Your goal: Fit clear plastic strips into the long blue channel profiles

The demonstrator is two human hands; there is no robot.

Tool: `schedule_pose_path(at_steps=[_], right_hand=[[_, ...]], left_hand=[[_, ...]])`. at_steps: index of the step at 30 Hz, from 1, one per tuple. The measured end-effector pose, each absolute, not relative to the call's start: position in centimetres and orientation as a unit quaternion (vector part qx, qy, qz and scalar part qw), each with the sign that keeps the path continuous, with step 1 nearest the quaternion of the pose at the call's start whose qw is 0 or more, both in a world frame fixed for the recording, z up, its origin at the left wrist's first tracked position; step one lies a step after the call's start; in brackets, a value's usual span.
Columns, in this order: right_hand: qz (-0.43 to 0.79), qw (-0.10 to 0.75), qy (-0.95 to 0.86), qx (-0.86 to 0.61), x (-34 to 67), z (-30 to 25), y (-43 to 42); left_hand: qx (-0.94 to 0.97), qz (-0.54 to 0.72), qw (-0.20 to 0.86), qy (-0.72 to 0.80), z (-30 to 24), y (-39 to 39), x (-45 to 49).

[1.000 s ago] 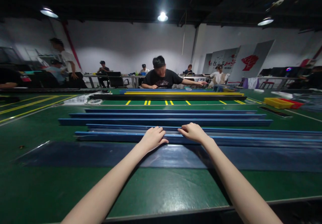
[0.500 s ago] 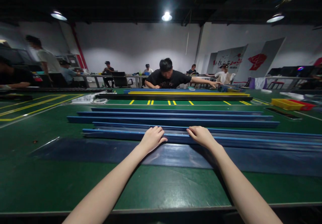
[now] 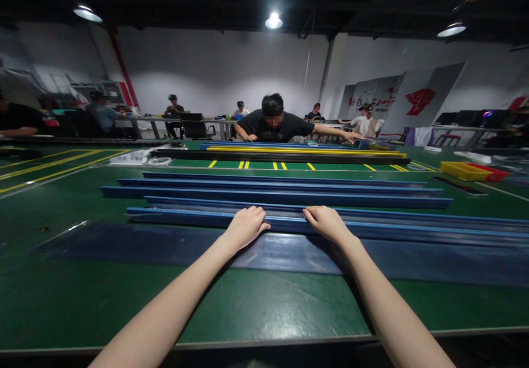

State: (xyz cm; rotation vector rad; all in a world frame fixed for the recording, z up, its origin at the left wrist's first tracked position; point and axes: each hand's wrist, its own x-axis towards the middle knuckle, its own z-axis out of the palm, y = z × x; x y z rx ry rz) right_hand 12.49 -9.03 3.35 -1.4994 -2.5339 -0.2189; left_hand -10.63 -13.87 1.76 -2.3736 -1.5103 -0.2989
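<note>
A long blue channel-shaped strip (image 3: 185,217) with raised edges runs across the green table in front of me. My left hand (image 3: 247,225) is closed over its near edge, the thumb on my side and the fingers over the top. Farther right, my right hand (image 3: 326,222) grips the same edge, its fingertips partly hidden behind the wall. A flat, shiny dark-blue sheet (image 3: 285,253) lies on the table just on my side of the strip, below both wrists.
More blue strips (image 3: 273,196) lie parallel beyond my hands. Farther back are a black strip (image 3: 264,156) and a yellow strip (image 3: 306,151). A co-worker (image 3: 273,123) leans over the far side. A yellow tray (image 3: 463,171) and a phone-like dark slab (image 3: 458,185) are at right.
The view has shifted slightly, so the table things appear a little farther left. Both hands keep their hold on the blue strip.
</note>
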Motion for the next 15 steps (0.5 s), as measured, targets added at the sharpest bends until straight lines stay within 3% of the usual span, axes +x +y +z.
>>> schedule_pose_path(at_steps=[15], right_hand=[[-0.078,0.093,-0.854,-0.506,12.38,3.41,-9.14]], left_hand=[[-0.824,-0.097,0.153,-0.537,1.49,-13.76,-10.64]])
